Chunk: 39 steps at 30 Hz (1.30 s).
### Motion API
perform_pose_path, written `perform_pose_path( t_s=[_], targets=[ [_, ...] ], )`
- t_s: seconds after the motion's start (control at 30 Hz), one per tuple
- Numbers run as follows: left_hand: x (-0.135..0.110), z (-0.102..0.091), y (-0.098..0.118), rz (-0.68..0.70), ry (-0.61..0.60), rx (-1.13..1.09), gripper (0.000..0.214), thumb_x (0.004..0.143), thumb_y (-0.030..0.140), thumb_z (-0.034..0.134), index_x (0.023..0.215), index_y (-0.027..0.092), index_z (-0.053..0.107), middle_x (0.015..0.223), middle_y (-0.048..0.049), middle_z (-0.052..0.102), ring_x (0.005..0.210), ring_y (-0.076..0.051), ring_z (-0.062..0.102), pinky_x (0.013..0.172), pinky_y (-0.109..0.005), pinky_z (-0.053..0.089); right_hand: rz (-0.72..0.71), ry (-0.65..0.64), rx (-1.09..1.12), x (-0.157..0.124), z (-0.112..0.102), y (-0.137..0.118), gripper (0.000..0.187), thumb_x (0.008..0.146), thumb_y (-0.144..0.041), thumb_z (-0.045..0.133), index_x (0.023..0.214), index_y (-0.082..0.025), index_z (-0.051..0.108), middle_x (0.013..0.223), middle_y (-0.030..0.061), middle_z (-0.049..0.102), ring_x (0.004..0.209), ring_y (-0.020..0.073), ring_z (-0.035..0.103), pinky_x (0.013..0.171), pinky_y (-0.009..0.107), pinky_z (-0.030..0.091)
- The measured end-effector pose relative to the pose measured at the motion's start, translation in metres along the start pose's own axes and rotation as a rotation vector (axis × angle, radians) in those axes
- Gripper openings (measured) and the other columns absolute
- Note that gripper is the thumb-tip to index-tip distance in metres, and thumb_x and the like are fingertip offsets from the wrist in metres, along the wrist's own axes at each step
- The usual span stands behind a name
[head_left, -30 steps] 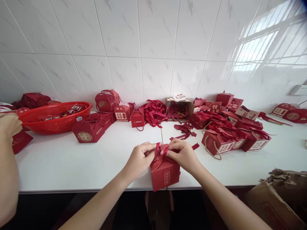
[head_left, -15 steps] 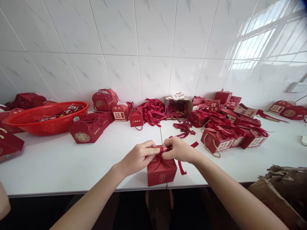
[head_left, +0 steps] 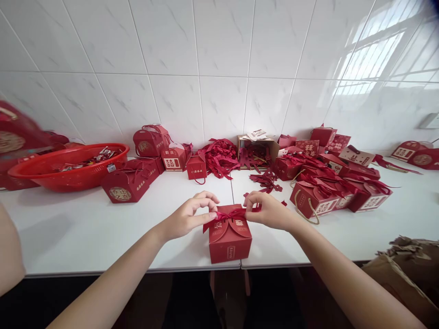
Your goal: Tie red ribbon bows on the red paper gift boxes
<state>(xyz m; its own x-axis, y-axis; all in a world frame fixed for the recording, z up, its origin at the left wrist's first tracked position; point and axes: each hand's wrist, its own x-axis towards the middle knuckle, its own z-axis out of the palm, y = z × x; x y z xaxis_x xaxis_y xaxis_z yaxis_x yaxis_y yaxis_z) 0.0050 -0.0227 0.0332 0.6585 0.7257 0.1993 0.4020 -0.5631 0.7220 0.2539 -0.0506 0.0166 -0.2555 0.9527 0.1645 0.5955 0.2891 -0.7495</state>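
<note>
A small red gift box [head_left: 229, 240] with petal flaps stands near the front edge of the white table [head_left: 103, 228]. A red ribbon [head_left: 230, 213] lies tied across its top. My left hand [head_left: 192, 214] pinches the ribbon's left end. My right hand [head_left: 269, 211] pinches the right end. The two hands are spread apart on either side of the box, with the ribbon stretched taut between them.
A red basket [head_left: 68, 171] of sweets sits at the back left, with finished red boxes [head_left: 128, 185] beside it. Loose red ribbons [head_left: 219, 157] and a carton [head_left: 255, 151] lie along the wall. More boxes [head_left: 329, 192] crowd the right. Another person's arm [head_left: 10, 251] is at the left; crumpled brown paper [head_left: 408, 260] lies at the lower right.
My hands were close together over the box's top, working the ribbon. They have now moved apart, pulling the ribbon ends sideways. A blurred red box has come into view at the far left.
</note>
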Motion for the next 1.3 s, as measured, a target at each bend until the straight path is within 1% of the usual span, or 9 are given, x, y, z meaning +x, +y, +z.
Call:
perform_pose_path(
  t_s=[0.1,0.23,0.43,0.67,0.83,0.93,1.0,1.2,1.3],
  targets=[
    [0.005,0.004,0.002,0.013,-0.033,0.037,0.033,0.090,0.037,0.042,0.067,0.020,0.059,0.121,-0.0050,0.056,0.112,-0.024,0.050,0.091,-0.038,0.043,-0.073,0.058,-0.016,-0.001,0.006,0.000,0.009,0.069,-0.017,0.058,0.061,-0.019,0.054,0.096,0.0048,0.060,0.090,0.0184,0.057,0.085,0.033,0.042],
    [0.007,0.007,-0.002,0.093,0.153,0.503,0.039,0.087,0.037,0.050,0.054,0.020,0.060,0.102,-0.0060,0.063,0.117,-0.032,0.040,0.099,-0.056,0.024,-0.077,0.063,-0.115,-0.003,0.011,-0.001,0.012,0.067,-0.017,0.061,0.059,-0.019,0.052,0.099,0.0072,0.059,0.100,0.0240,0.054,0.088,0.038,0.040],
    [-0.003,0.004,-0.013,0.250,0.100,0.360,0.038,0.090,0.034,0.047,0.057,0.019,0.061,0.122,-0.0047,0.057,0.119,-0.027,0.040,0.099,-0.044,0.032,-0.058,0.090,-0.134,-0.007,0.012,0.001,0.014,0.066,-0.016,0.061,0.058,-0.019,0.051,0.102,0.0078,0.059,0.104,0.0258,0.053,0.091,0.041,0.038],
    [-0.012,0.001,-0.033,0.310,0.273,0.838,0.031,0.087,0.038,0.055,0.062,0.020,0.062,0.110,-0.0048,0.064,0.120,-0.035,0.038,0.090,-0.050,0.022,-0.041,0.058,-0.114,-0.015,0.015,0.000,0.017,0.066,-0.016,0.063,0.057,-0.018,0.049,0.109,0.0083,0.057,0.112,0.0265,0.049,0.092,0.040,0.039],
    [-0.018,0.011,-0.037,0.228,0.236,0.646,0.028,0.089,0.035,0.052,0.067,0.019,0.056,0.106,-0.0044,0.065,0.117,-0.030,0.043,0.091,-0.045,0.027,-0.140,-0.028,0.022,-0.021,0.008,0.010,0.013,0.074,-0.022,0.064,0.087,-0.020,0.059,0.122,0.0090,0.053,0.119,0.0244,0.047,0.097,0.040,0.039],
    [-0.019,0.017,-0.042,0.149,0.197,0.444,0.023,0.090,0.036,0.051,0.072,0.020,0.052,0.108,-0.0041,0.063,0.115,-0.026,0.047,0.093,-0.042,0.031,-0.189,-0.263,0.197,-0.022,0.008,0.025,0.087,0.068,-0.032,0.075,0.141,-0.030,0.027,0.145,0.0103,0.034,0.126,0.0245,0.042,0.096,0.038,0.042],
    [-0.019,0.021,-0.047,0.125,0.198,0.341,0.021,0.089,0.037,0.051,0.076,0.021,0.050,0.107,-0.0043,0.062,0.111,-0.025,0.050,0.094,-0.042,0.032,-0.187,-0.325,0.209,-0.022,0.013,0.033,0.112,0.061,-0.033,0.080,0.148,-0.033,0.010,0.151,0.0099,0.025,0.128,0.0262,0.039,0.093,0.036,0.045],
    [-0.017,0.026,-0.050,0.196,0.462,0.090,0.043,0.085,0.030,0.058,0.123,0.027,0.037,0.121,-0.0080,0.050,0.107,-0.021,0.054,0.095,-0.040,0.038,-0.043,-0.211,0.310,-0.016,0.015,0.036,0.101,0.060,-0.027,0.080,0.145,-0.030,0.025,0.132,0.0108,0.049,0.085,0.0166,0.060,0.064,0.027,0.052],
    [-0.016,0.021,-0.052,0.183,0.529,0.007,0.053,0.085,0.029,0.057,0.129,0.029,0.029,0.119,-0.0076,0.049,0.099,-0.019,0.057,0.092,-0.039,0.039,0.014,0.124,0.314,-0.006,-0.021,0.040,0.093,0.061,-0.030,0.079,0.141,-0.025,0.033,0.125,0.0116,0.053,0.080,0.0172,0.062,0.066,0.031,0.056]
  ],
)
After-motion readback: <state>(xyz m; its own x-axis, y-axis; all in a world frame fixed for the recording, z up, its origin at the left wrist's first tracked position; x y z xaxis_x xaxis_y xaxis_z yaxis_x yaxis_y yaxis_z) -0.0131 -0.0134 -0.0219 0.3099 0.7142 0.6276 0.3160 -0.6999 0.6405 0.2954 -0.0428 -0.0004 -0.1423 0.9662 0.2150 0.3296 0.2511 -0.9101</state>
